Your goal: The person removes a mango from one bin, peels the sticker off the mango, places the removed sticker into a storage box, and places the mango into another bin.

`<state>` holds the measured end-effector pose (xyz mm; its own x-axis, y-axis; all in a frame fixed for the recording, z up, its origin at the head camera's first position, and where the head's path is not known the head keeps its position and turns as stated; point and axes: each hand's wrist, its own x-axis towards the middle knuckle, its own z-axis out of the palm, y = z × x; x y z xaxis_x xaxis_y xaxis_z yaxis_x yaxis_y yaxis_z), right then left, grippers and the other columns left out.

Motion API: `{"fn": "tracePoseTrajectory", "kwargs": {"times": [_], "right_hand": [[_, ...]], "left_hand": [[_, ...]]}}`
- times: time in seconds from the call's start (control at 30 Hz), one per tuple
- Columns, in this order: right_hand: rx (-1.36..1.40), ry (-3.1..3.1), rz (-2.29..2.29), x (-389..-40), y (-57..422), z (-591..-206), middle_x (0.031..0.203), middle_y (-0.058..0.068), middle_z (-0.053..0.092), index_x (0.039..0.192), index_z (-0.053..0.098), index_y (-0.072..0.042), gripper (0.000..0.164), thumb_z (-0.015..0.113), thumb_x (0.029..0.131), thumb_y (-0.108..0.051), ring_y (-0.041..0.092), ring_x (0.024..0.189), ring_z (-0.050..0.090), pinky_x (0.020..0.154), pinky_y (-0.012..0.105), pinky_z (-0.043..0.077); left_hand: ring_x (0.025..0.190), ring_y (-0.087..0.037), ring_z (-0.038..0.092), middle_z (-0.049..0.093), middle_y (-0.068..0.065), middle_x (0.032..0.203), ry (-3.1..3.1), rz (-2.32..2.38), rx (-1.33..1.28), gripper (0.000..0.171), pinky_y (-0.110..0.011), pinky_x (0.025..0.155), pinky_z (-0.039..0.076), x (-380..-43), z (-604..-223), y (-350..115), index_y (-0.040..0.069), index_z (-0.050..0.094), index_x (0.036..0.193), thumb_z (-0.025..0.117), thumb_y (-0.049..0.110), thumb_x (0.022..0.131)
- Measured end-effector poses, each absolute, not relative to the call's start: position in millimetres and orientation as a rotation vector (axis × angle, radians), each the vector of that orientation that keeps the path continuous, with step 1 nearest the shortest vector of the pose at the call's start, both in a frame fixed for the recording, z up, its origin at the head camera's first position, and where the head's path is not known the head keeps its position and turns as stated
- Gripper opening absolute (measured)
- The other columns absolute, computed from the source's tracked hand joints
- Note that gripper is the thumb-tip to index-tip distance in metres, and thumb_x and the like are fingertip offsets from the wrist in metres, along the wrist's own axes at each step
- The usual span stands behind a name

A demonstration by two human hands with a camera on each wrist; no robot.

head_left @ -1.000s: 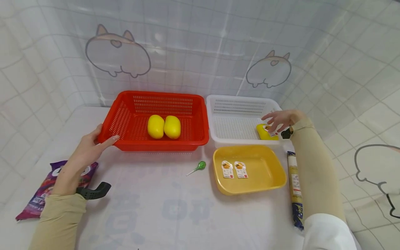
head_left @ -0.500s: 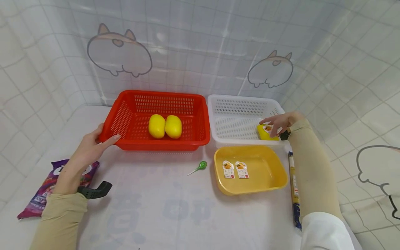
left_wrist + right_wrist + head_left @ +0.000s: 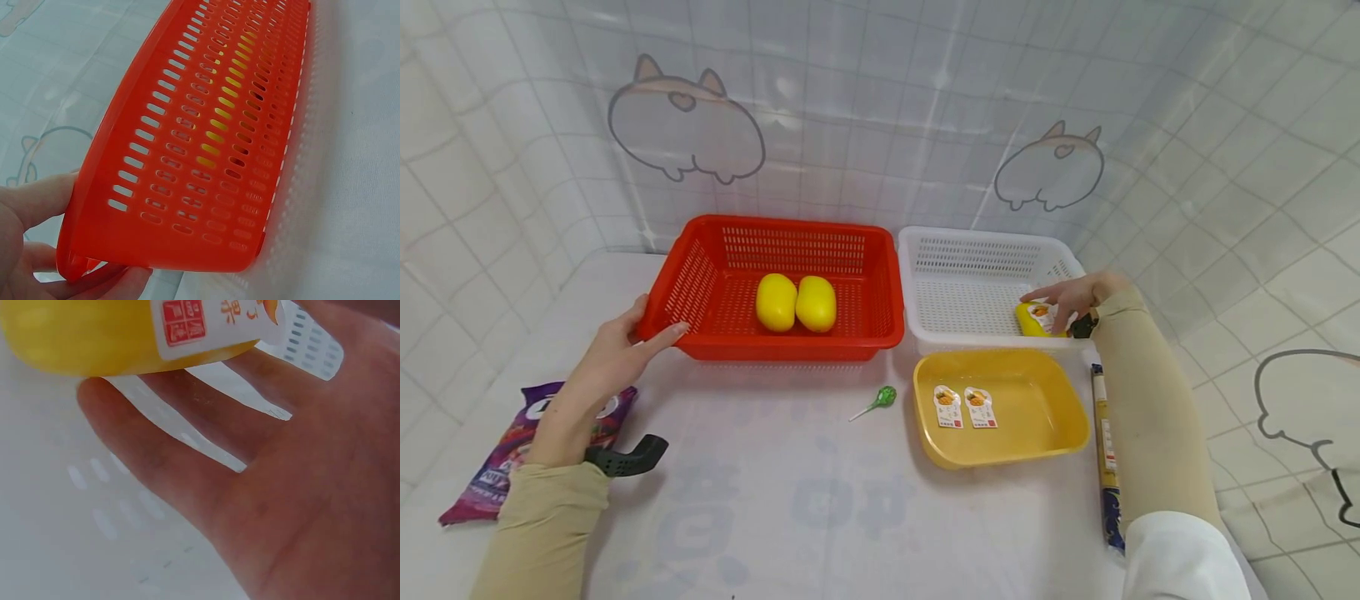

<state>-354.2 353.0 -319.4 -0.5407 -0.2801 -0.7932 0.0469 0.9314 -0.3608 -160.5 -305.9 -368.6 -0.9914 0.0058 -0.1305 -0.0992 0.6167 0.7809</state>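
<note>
A rectangular slotted plastic basket point(image 3: 775, 349) is solid red, holding two plain yellow, oval mango-like objects point(image 3: 777, 303). Another slotted plastic basket point(image 3: 977, 340) is white. A third yellow oval mango-like object point(image 3: 1029, 323) bears a white paper label point(image 3: 209, 325) with orange print and a red square seal point(image 3: 183, 320).

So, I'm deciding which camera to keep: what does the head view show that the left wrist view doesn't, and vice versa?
Only head: the white slotted plastic basket, yellow rectangular plastic basin and green-headed lollipop.
Only left wrist: yellow patches showing through wall slots.
Both: the red rectangular plastic basket, its rim held by the left grip.
</note>
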Motion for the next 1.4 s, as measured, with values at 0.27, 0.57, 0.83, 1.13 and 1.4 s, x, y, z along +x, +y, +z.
{"fn": "tracePoseTrajectory", "kwargs": {"times": [0.27,0.57,0.83,1.13,1.4], "right_hand": [[-0.168,2.107,-0.444,-353.6,352.3,-321.1,0.161,0.034,-0.007,0.162,0.012,-0.019,0.101,0.079,0.086,-0.015,0.056,0.144,0.014,0.108,0.054,0.044],[-0.222,2.083,-0.450,-355.5,350.9,-324.8,0.159,0.037,-0.007,0.162,0.009,-0.014,0.099,0.075,0.089,-0.010,0.029,0.110,0.054,0.082,0.031,0.055],[-0.263,2.092,-0.393,-354.4,351.3,-325.2,0.157,0.041,0.000,0.162,0.006,-0.013,0.099,0.075,0.090,-0.020,0.020,0.097,0.059,0.106,0.053,0.044],[-0.244,2.115,-0.370,-355.2,351.1,-328.5,0.154,0.042,0.015,0.162,0.009,-0.015,0.101,0.078,0.088,-0.025,0.026,0.108,0.058,0.112,0.060,0.036],[-0.226,2.130,-0.401,-353.7,349.9,-329.1,0.155,0.043,0.008,0.162,0.011,-0.015,0.103,0.080,0.086,-0.026,0.034,0.126,0.054,0.110,0.056,0.042]], "left_hand": [[0.138,-0.053,0.028,0.024,-0.034,0.157,2.715,1.319,-0.083,0.095,-0.072,0.104,0.036,-160.0,-368.6,-306.9,0.011,-0.012,0.158,0.047,0.058,0.099],[0.137,-0.053,0.030,0.024,-0.035,0.156,2.727,1.304,-0.085,0.097,-0.071,0.104,0.037,-158.8,-370.0,-307.0,0.010,-0.012,0.158,0.047,0.059,0.099],[0.137,-0.053,0.029,0.024,-0.034,0.157,2.725,1.317,-0.080,0.096,-0.071,0.104,0.036,-159.6,-370.9,-306.5,0.011,-0.012,0.158,0.048,0.058,0.099],[0.137,-0.053,0.029,0.024,-0.034,0.157,2.727,1.313,-0.076,0.096,-0.071,0.104,0.037,-158.7,-370.1,-306.0,0.011,-0.012,0.158,0.047,0.058,0.099],[0.137,-0.053,0.029,0.022,-0.035,0.157,2.718,1.323,-0.085,0.098,-0.071,0.105,0.036,-158.5,-370.4,-305.3,0.010,-0.013,0.158,0.047,0.059,0.099]]}}
